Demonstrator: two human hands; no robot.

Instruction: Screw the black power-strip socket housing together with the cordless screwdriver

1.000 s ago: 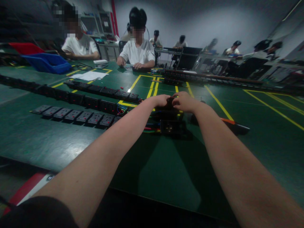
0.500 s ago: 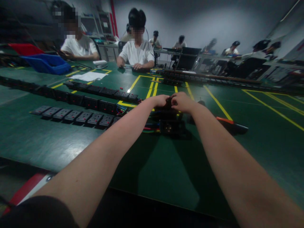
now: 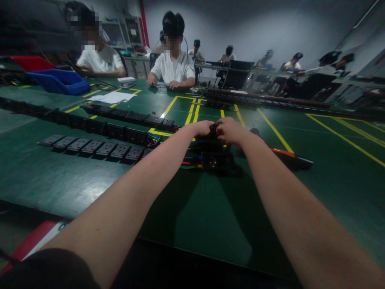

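Both arms reach out over the green table [image 3: 207, 208]. My left hand [image 3: 204, 127] is closed on a small dark part [image 3: 214, 129], and my right hand [image 3: 229, 130] is closed round its other side. The part's details are too dark to make out. Just below the hands lies a black socket unit [image 3: 213, 160] with red and green wires at its left. A row of black socket modules [image 3: 93, 147] lies to the left, partly behind my left forearm. Behind that row runs a long black strip [image 3: 114, 131] with coloured wires at its end.
A tool with an orange and black handle [image 3: 288, 156] lies right of my right forearm. Blue bin [image 3: 60, 82], red bin [image 3: 33, 63] and white papers [image 3: 112, 97] are at the back left. Two people sit across the table; one person's hands [image 3: 173, 84] rest near its far edge.
My right hand has shifted very slightly, its fingers a little changed on the dark part. My left hand stays in place.
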